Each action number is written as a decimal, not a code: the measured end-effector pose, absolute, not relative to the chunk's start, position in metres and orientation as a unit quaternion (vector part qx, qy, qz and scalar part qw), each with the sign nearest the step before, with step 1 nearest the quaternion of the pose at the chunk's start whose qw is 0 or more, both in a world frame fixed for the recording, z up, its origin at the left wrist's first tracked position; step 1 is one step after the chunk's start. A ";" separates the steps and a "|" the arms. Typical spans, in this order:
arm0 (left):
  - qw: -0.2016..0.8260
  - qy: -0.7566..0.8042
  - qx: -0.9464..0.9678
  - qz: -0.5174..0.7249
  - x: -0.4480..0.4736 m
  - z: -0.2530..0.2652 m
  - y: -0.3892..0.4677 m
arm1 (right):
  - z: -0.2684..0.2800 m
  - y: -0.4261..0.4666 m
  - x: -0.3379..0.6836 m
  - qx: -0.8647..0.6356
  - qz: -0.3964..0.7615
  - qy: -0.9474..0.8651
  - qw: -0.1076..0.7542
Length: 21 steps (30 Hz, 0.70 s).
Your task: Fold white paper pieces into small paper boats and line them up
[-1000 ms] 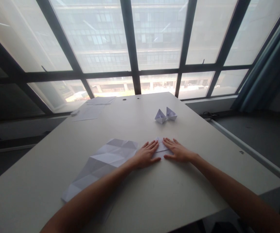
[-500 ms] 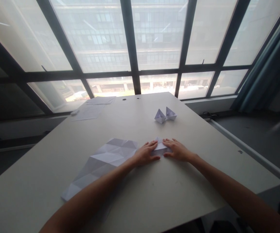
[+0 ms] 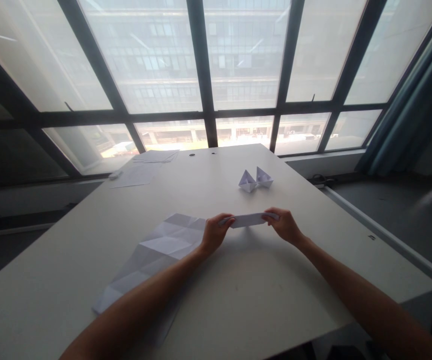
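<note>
From my remote seat I see a white table [image 3: 246,300] stretching toward a wide, dark-framed window [image 3: 163,60], with a blue curtain [image 3: 407,95] at the far right. The folded paper strip [image 3: 249,220] is held up just above the tabletop, near the middle: the left hand [image 3: 215,234] pinches its left end, the right hand [image 3: 284,225] its right end. I have room toward the near edge and out to the slanting right edge; leftward it's tighter, where the left arm [image 3: 141,297] crosses over a creased sheet [image 3: 163,250]. My count: one strip, one large creased sheet, two paper boats [image 3: 247,183] side by side beyond the hands, and several overlapping flat sheets [image 3: 135,175] far left, exact number unclear.
</note>
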<state>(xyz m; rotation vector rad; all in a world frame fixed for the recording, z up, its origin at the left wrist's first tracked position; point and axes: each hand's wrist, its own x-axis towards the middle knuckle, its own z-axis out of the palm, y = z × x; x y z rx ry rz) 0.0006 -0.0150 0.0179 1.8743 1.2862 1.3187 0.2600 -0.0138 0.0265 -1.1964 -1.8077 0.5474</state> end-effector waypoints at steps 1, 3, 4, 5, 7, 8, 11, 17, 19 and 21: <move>0.274 0.472 0.667 0.508 0.001 0.018 -0.014 | 0.026 -0.013 0.259 -0.476 0.261 -0.696 0.470; 0.315 0.471 0.629 0.533 0.001 0.018 -0.011 | 0.026 -0.011 0.258 -0.471 0.329 -0.642 0.508; 0.329 0.474 0.619 0.533 0.000 0.016 -0.009 | 0.025 -0.010 0.257 -0.474 0.352 -0.624 0.512; 0.333 0.480 0.619 0.526 -0.001 0.015 -0.007 | 0.023 -0.010 0.257 -0.480 0.370 -0.610 0.510; 0.295 0.496 0.652 0.492 -0.003 0.011 -0.004 | 0.019 -0.008 0.257 -0.505 0.390 -0.591 0.494; 0.253 0.501 0.682 0.469 -0.003 0.009 -0.004 | 0.015 -0.006 0.258 -0.521 0.389 -0.588 0.481; 0.110 0.479 0.784 0.378 0.000 0.007 -0.009 | 0.005 -0.003 0.257 -0.565 0.339 -0.613 0.435; 0.070 0.365 0.919 0.135 0.010 0.008 -0.029 | -0.001 -0.009 0.248 -0.602 0.174 -0.695 0.353; 0.069 0.355 0.928 0.090 0.010 0.008 -0.031 | 0.001 -0.015 0.243 -0.608 0.097 -0.719 0.323; 0.062 0.354 0.930 0.074 0.009 0.008 -0.031 | 0.001 -0.021 0.235 -0.601 0.021 -0.742 0.296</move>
